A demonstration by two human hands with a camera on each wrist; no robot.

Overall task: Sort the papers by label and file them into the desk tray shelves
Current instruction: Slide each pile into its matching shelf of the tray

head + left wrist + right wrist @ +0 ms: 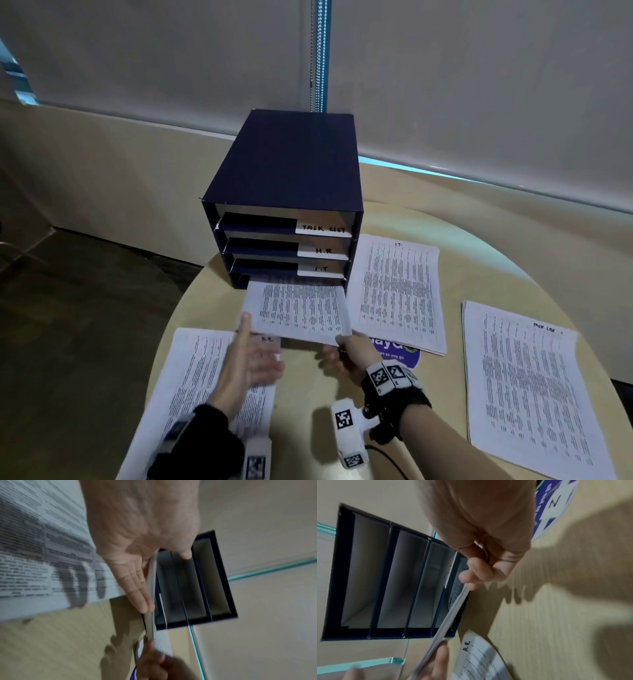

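A dark blue desk tray (287,164) stands at the table's far side, with shelves labelled TASK LIST, H.R. and I.T. A printed paper stack (298,308) sticks partway into the bottom shelf, below the I.T one. My right hand (346,344) pinches the stack's near right corner between thumb and fingers (476,573). My left hand (251,349) lies flat, its straight fingers (139,596) against the stack's near left edge (150,585). The bottom shelf's label is hidden.
An H.R. pile (202,377) lies under my left forearm. An I.T pile (400,294) sits right of the tray, and a task list pile (527,387) at the far right. A round blue sticker (400,358) is on the table by my right hand.
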